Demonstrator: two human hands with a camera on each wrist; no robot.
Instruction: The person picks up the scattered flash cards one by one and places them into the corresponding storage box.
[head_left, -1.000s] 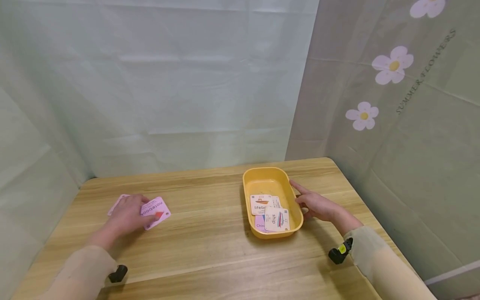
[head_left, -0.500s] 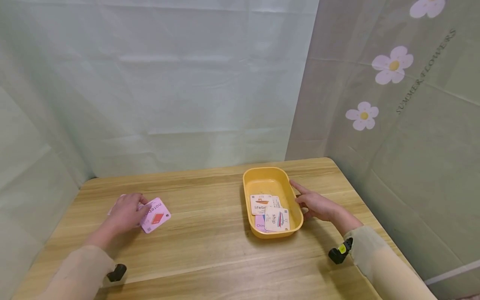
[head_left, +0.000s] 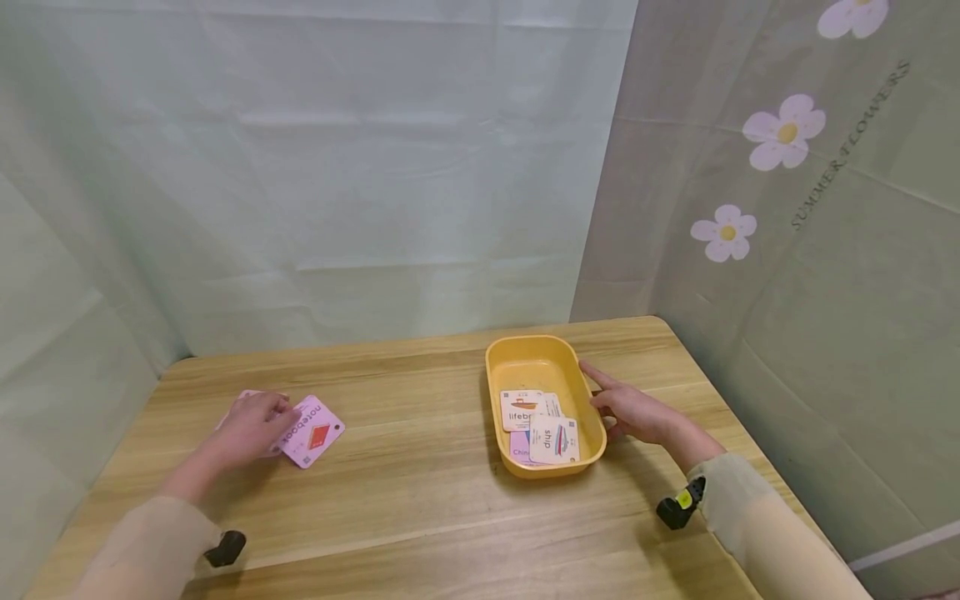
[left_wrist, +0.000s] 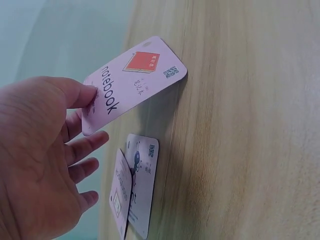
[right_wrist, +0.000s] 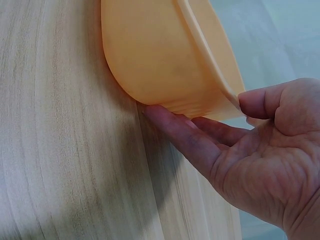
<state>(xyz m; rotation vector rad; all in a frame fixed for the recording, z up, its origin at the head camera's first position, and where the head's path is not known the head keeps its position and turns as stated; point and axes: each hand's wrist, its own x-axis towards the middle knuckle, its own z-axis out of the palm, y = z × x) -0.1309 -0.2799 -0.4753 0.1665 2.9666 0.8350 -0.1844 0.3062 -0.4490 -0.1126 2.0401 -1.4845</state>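
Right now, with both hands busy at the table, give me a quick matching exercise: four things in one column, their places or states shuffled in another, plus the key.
Column one
1. notebook card
2. ship card
3. yellow tray
4. right hand

Column two
A. lying inside the tray
B. touching the tray from outside
C. pinched by the left hand
D. has several cards in it

Right pairs: 1-C, 2-A, 3-D, 4-B
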